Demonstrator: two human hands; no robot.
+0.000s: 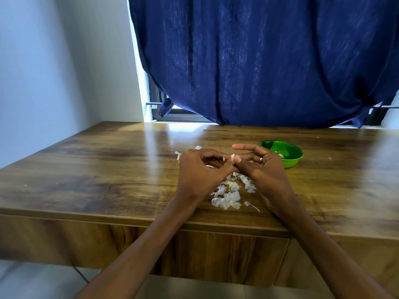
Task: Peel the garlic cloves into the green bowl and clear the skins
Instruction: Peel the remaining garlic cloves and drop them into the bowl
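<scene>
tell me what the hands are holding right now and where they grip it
A garlic clove, pinched at its side by the right hand fingertips, above the skins. The left hand pinches a bit of its skin.

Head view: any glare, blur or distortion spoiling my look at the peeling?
Head view: daylight under the curtain throws a bright glare streak on the table at far left-centre, clear of the work; wide-angle bending bows the table edge; the garlic clove pinched between left hand and right hand looks slightly soft; skins and green bowl read clearly.
</scene>
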